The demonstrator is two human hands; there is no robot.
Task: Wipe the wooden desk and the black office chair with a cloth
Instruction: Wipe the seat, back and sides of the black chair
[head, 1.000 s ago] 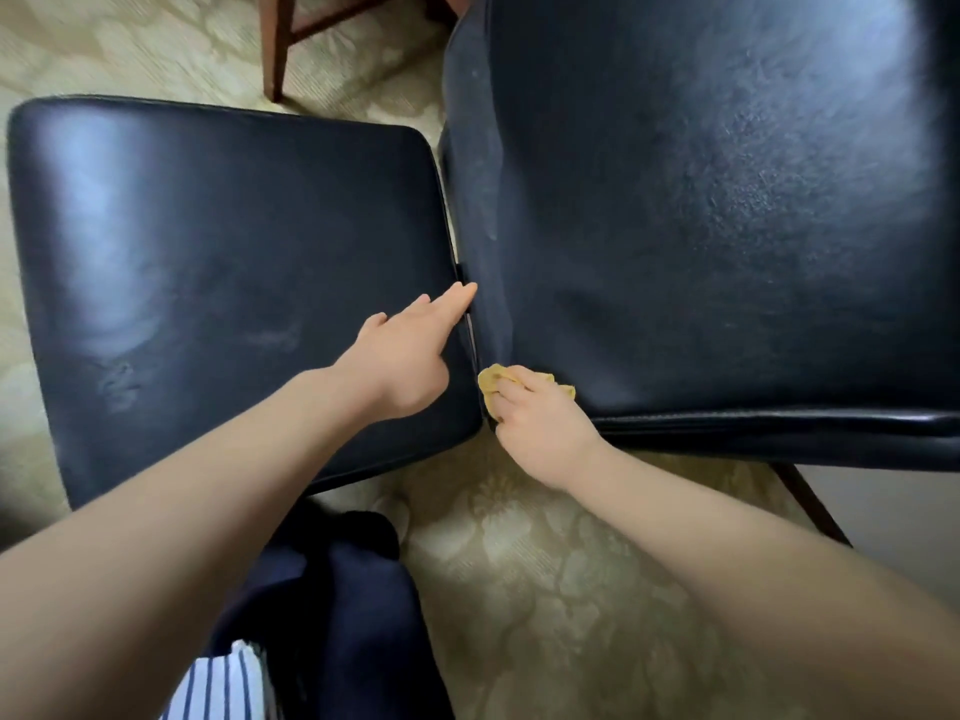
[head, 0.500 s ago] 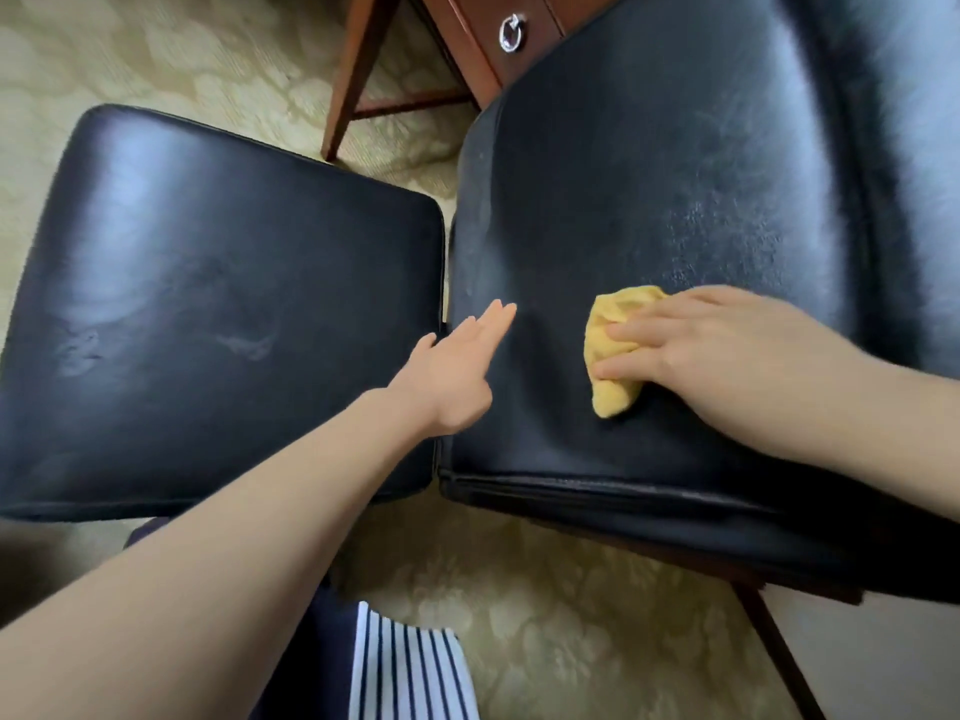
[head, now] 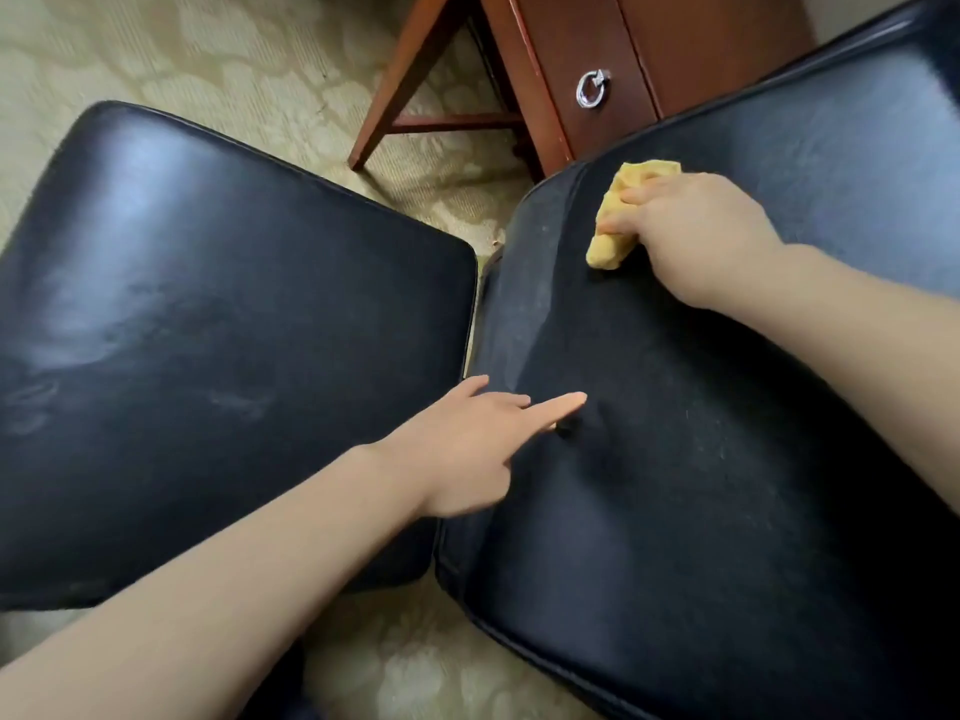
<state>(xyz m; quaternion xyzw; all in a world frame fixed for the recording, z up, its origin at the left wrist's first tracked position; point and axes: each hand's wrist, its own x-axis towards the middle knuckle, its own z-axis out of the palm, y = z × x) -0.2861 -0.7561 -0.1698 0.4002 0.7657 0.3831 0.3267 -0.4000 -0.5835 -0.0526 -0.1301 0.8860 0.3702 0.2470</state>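
Your right hand has the yellow cloth wadded up under it. The fingers lie close together and bend over the top of the wad, pressing it onto the black office chair. Your thumb is hidden, so I cannot tell whether it pinches from below. The cloth sits at the far corner of the right-hand pad, just short of the edge next to the wooden desk. That looks like the end of a stroke reaching into the corner, where pale dust shows along the side.

Your left hand holds nothing. Its fingers are straight and slightly spread, and their tips press into the same pad near its inner edge (the padding dimples beside them). My guess is that you are bracing the pad so it does not swing away under the wiping pressure.

The left-hand pad shows dull smears. The desk, with its ring pull, stands well apart from the cloth.
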